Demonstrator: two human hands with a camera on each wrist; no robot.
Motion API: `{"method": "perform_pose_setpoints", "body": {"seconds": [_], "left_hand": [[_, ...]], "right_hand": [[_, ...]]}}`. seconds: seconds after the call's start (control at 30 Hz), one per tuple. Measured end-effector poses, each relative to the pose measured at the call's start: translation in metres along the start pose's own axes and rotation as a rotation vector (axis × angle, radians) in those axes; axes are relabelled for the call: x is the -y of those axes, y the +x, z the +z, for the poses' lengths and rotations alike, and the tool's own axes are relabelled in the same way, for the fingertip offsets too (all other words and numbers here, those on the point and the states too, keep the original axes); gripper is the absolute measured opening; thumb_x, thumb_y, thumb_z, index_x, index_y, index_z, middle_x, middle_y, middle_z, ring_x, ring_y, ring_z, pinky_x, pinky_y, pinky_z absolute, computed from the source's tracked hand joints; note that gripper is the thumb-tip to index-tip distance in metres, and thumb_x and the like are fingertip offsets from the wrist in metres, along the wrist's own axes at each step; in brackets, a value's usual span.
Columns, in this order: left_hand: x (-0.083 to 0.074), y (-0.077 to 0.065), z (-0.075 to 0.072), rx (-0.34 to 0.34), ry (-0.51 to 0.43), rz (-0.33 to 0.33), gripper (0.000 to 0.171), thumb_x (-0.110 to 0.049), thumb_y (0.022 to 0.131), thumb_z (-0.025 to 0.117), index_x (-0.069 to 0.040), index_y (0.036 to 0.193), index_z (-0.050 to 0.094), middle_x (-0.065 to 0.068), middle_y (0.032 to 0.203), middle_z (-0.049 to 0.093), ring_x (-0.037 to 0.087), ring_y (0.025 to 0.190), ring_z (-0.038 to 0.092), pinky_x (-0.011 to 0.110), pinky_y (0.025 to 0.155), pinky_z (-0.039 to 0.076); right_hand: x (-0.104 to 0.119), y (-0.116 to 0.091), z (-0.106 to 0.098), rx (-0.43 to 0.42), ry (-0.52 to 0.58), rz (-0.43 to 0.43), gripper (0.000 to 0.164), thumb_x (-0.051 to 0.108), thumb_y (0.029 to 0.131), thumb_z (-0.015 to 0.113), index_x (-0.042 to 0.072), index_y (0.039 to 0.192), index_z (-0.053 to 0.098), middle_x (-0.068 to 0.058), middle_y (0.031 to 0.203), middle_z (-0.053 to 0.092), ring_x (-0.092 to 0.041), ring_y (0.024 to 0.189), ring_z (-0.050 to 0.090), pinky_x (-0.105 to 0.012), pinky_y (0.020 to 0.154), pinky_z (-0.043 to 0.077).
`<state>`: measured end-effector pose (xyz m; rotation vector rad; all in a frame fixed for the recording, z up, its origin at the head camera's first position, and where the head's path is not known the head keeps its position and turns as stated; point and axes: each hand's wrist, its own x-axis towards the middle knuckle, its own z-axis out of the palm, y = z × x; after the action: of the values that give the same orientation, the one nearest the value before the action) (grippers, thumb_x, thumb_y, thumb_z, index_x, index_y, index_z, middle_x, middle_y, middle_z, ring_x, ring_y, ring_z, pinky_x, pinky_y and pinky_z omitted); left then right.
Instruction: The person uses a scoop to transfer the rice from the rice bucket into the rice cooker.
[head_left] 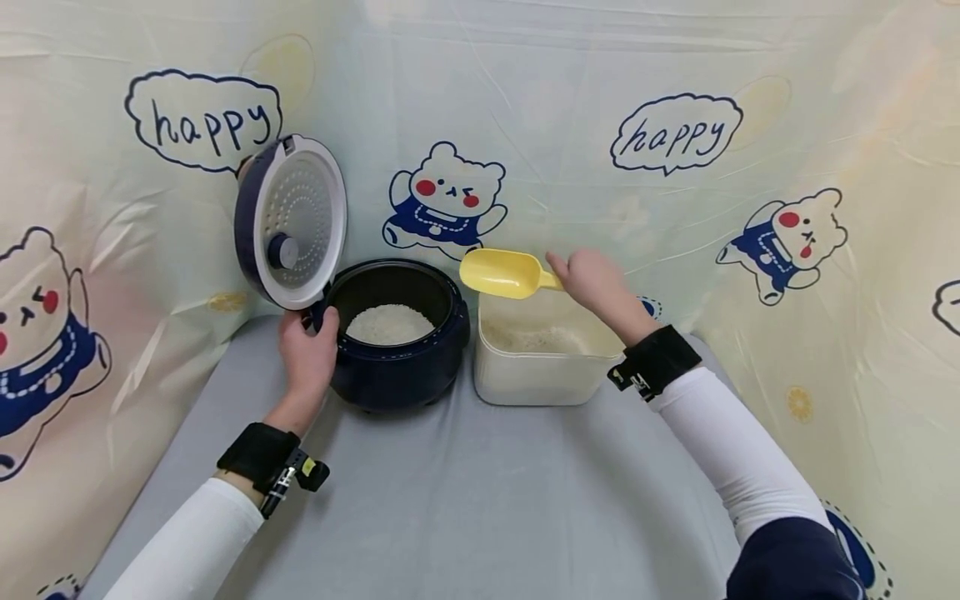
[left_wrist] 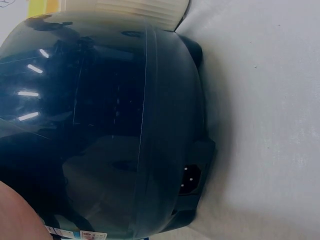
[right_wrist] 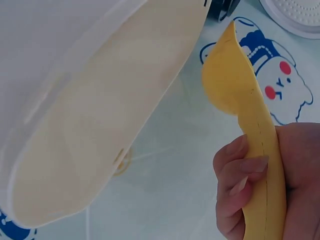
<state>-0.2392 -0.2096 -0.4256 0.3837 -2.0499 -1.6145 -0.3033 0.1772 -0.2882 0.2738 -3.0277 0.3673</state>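
Note:
A dark blue rice cooker [head_left: 397, 367] stands with its lid [head_left: 296, 221] raised, white rice [head_left: 390, 324] inside its pot. My left hand [head_left: 307, 358] holds the cooker at the lid's hinge, thumb on the near side; in the left wrist view only a bit of that hand [left_wrist: 17, 215] shows beside the cooker's glossy wall. Curled round the handle of a yellow scoop [head_left: 501, 273], my right hand [head_left: 596, 287] keeps it above the back left of a cream bin [head_left: 536, 379] with rice [head_left: 543, 340] at its bottom. No rice shows in the scoop.
A grey cloth [head_left: 480, 500] covers the table under the cooker and bin, which stand side by side with a narrow gap. Close behind them hangs a printed curtain [head_left: 562, 192] with bears and lettering. The raised lid leans up at the cooker's left.

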Motion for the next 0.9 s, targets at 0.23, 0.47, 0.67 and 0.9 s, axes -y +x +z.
{"method": "perform_pose_setpoints", "body": {"seconds": [0.23,0.47,0.67,0.9], "left_hand": [[-0.004,0.001,0.000,0.016,0.006,0.003,0.054,-0.036,0.104,0.059,-0.007,0.149,0.051,0.014,0.151,0.051,0.029,0.138,0.047,0.044,0.117,0.037],[-0.004,-0.001,-0.001,0.031,-0.002,-0.010,0.055,-0.037,0.105,0.058,-0.008,0.151,0.049,0.014,0.153,0.048,0.028,0.141,0.044,0.044,0.118,0.035],[-0.003,-0.002,-0.001,0.021,-0.002,-0.017,0.055,-0.036,0.105,0.057,-0.007,0.150,0.049,0.015,0.153,0.047,0.028,0.140,0.044,0.044,0.118,0.035],[-0.002,-0.002,-0.001,0.034,-0.007,0.001,0.053,-0.034,0.106,0.057,-0.007,0.150,0.048,0.015,0.151,0.049,0.029,0.137,0.046,0.045,0.115,0.037]], "right_hand": [[-0.032,-0.014,-0.001,0.041,0.001,0.062,0.063,0.050,0.111,0.034,0.012,0.063,0.049,-0.004,0.062,0.049,-0.023,0.058,0.051,-0.034,0.054,0.039],[-0.059,-0.025,-0.002,0.121,-0.037,0.073,0.061,0.041,0.111,0.040,0.012,0.058,0.049,-0.003,0.057,0.052,-0.022,0.056,0.054,-0.033,0.056,0.041],[-0.070,-0.026,-0.013,0.213,-0.171,0.012,0.051,0.032,0.109,0.048,0.010,0.064,0.057,-0.001,0.059,0.044,-0.021,0.057,0.051,-0.032,0.058,0.040],[-0.068,-0.024,-0.030,0.279,-0.345,-0.011,0.038,0.031,0.105,0.059,0.006,0.077,0.068,-0.005,0.064,0.056,-0.022,0.061,0.058,-0.030,0.053,0.043]]}}
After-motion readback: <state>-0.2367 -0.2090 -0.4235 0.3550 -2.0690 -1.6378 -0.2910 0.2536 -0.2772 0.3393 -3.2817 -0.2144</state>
